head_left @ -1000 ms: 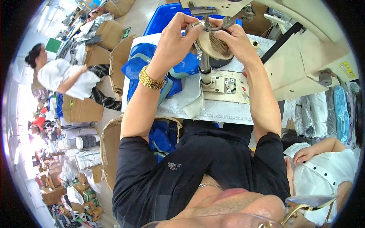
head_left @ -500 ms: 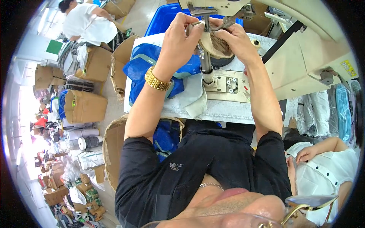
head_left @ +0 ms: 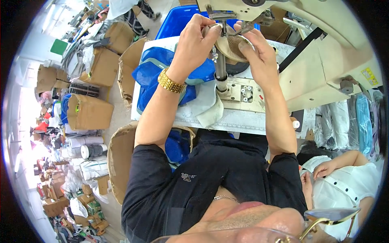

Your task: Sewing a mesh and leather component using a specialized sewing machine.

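A curved tan mesh fabric piece [head_left: 233, 45] with a pale edge lies over the top of the post [head_left: 220, 67] of a sewing machine [head_left: 324, 69], beneath its needle and presser foot [head_left: 223, 29]. On the left of the needle, my left hand [head_left: 197, 43] pinches the piece's edge between thumb and fingers. My right hand [head_left: 259, 52] holds the other side, its thumb on the mesh rim and its fingers reaching up behind it. A dark rounded part [head_left: 237, 68] shows below the piece; what it belongs to is unclear.
Blue mesh pieces [head_left: 156, 77] and pale cloth [head_left: 208, 107] lie on the white table left of the post. A blue bin [head_left: 174, 20] stands behind. Cardboard boxes [head_left: 121, 162] flank the table on the left. Another person in white [head_left: 340, 182] sits close at the right.
My right hand has shifted slightly, with its fingers more spread and the thumb lower on the rim. The mesh piece has turned a little. At the far left, a person in white has moved mostly out of view.
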Action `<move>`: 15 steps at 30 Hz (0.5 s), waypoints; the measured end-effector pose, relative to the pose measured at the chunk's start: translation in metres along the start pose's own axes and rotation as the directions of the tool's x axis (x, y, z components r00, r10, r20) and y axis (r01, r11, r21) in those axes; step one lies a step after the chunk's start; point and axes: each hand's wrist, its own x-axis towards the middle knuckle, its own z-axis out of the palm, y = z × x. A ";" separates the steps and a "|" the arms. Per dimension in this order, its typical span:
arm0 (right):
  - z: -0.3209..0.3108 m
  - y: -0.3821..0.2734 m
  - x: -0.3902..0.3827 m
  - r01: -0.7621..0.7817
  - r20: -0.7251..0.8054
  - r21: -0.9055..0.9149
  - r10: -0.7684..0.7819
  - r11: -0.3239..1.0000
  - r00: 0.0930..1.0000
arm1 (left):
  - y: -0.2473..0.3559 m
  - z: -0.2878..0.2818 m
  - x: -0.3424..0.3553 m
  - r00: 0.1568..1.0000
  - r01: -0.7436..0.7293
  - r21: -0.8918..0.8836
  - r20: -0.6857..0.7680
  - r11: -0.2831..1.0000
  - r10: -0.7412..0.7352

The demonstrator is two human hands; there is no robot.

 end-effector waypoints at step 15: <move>0.099 -0.067 -0.014 0.057 0.102 -0.205 -0.036 0.977 0.994 | 0.020 -0.084 -0.078 0.964 -0.008 -0.041 -0.265 0.999 -0.003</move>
